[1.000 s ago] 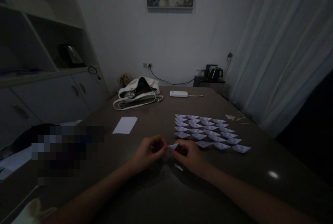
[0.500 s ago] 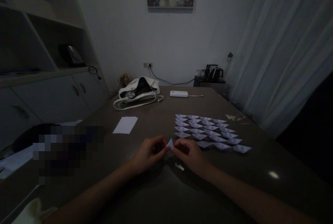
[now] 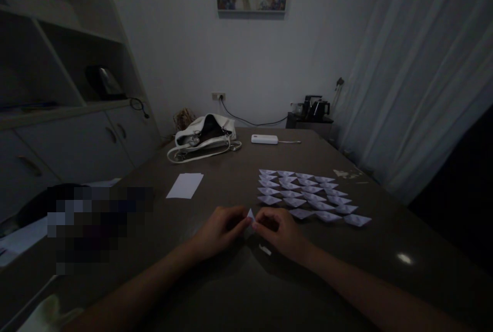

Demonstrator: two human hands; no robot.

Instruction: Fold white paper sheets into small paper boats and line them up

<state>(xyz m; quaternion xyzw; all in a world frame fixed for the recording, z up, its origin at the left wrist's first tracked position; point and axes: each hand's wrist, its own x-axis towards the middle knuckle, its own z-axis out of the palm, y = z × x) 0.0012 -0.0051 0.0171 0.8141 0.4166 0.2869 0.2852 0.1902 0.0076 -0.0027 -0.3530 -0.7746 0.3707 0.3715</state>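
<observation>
The head view shows a small folded paper (image 3: 251, 215) pinched between the fingertips of the left hand (image 3: 223, 225) and right hand (image 3: 280, 226), above the table (image 3: 246, 291); in this dim light, its exact folds are hard to make out. Just below the folded paper lies a white scrap (image 3: 265, 250). To its right, rows of paper boats (image 3: 294, 202) spread out; to its left sits a stack of white sheets (image 3: 185, 186). Well beyond it are a white bag (image 3: 206, 136) and a white power bank (image 3: 264, 139).
</observation>
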